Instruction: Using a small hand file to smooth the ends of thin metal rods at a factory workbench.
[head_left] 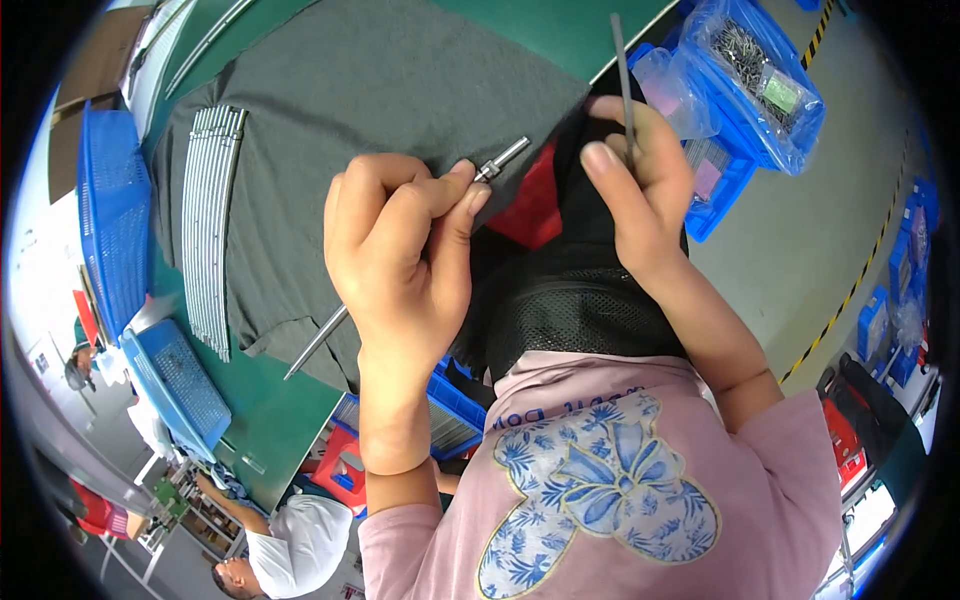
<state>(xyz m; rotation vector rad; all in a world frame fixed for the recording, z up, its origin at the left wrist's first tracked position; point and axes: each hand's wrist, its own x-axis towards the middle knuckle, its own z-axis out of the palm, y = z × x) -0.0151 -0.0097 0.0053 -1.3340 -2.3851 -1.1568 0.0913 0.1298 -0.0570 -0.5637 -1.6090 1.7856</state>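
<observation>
My left hand [400, 240] is closed around a slim silver metal shaft [510, 153], pinching it between thumb and fingertips. Just beyond the fingertips the shaft has a stepped collar; its pointed other end comes out below the hand, over a dark grey cloth [400, 70]. To the right, my right hand [645, 190] grips a thin dark grey rod [622, 70] that stands up from between thumb and fingers, apart from the shaft. I cannot make out exactly what kind of tool or part this rod is.
Several similar metal shafts [208, 235] lie side by side on the cloth at left. Blue baskets [115, 210] stand along the green table [275, 440]. At right, a blue bin [800, 150] holds small metal parts in plastic. A person in white [300, 545] is at lower left.
</observation>
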